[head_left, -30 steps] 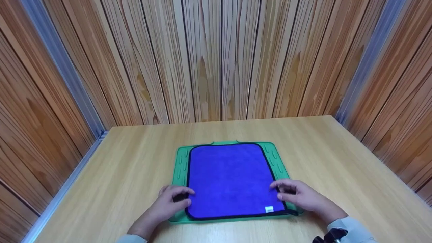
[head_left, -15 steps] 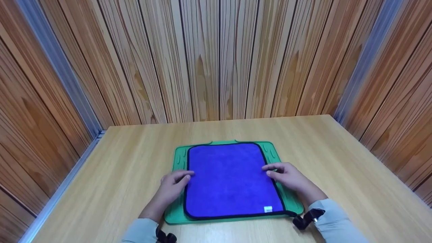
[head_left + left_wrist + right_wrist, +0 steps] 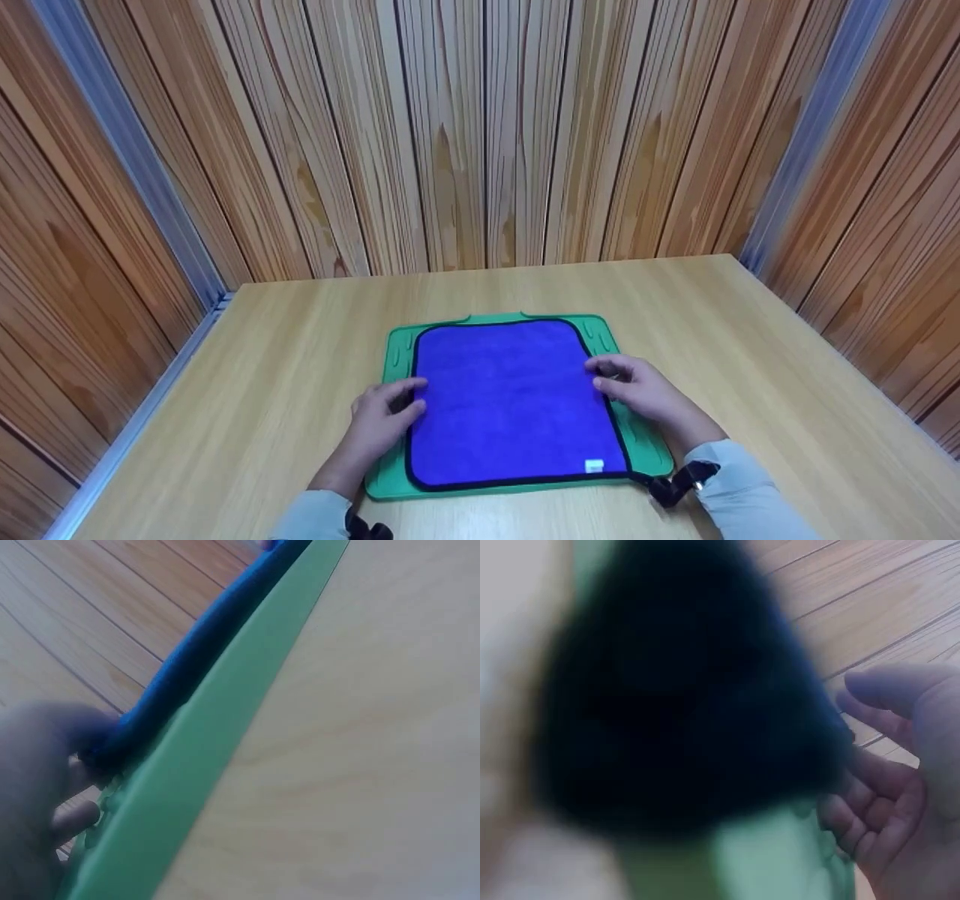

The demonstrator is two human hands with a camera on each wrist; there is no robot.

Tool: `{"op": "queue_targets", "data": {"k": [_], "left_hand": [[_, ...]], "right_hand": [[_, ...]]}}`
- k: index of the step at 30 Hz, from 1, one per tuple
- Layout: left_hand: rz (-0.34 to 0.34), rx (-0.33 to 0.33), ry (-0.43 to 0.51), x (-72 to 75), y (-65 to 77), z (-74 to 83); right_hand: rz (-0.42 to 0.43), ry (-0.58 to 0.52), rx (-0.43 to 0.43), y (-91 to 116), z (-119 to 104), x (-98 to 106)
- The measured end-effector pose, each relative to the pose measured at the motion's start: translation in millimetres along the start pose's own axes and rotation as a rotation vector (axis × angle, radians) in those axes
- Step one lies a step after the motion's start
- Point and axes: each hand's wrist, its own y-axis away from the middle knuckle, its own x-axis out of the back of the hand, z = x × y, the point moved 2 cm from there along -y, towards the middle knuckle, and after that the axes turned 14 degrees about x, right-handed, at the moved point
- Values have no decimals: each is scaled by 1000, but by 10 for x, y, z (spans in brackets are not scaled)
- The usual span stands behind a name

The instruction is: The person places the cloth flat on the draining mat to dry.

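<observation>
A blue cloth [image 3: 514, 405] with black edging and a small white tag lies spread on a green mat [image 3: 645, 442]. My left hand [image 3: 379, 420] is at its left edge, fingertips touching the border, thumb and forefinger apart. My right hand [image 3: 637, 386] sits at the opposite edge with its thumb also away from the forefinger. In the left wrist view the left hand [image 3: 45, 780] touches the cloth's edge [image 3: 176, 675]. A dark blurred shape fills much of the right wrist view beside the right hand [image 3: 900, 787], whose fingers are loosely bent; contact is hard to tell there.
The mat rests on a light wooden table [image 3: 300, 337], near its front. Wood-patterned panels [image 3: 480, 135] stand behind and at both sides, with metal posts in the corners. Black straps [image 3: 682, 484] are on both wrists, over pale sleeves.
Both hands have moved forward along the cloth's side edges from near its front corners. Since half a second ago, thumb and forefinger have spread apart on each hand. The cloth stays flat.
</observation>
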Motion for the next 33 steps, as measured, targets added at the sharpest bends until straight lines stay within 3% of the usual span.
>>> {"op": "queue_targets", "data": {"k": [3,6,9,14,16,20,23,27,31,33], "left_hand": [[-28,68,0,-11,-27,46],[-46,83,-4,-15,-83,101],[-43,74,8,-23,-120,139],[26,27,68,-11,-135,153],[38,24,69,-4,-139,146],[-17,97,30,33,-180,173],[-87,191,1,72,-235,264],[-117,284,-18,91,-327,412],[-92,341,71,46,-431,483],[-61,327,151,30,-467,485]], "right_hand": [[14,-47,-46,-60,-2,14],[31,-66,-108,-146,-1,3],[77,-87,-151,-209,27,-20],[236,-147,-131,-249,73,-19],[242,-143,-126,-253,77,-22],[170,-128,-151,-318,75,-39],[138,-118,-185,-428,58,-36],[130,-112,-243,-605,57,-25],[167,-99,-275,-748,71,-24],[214,-95,-249,-799,52,-19]]}}
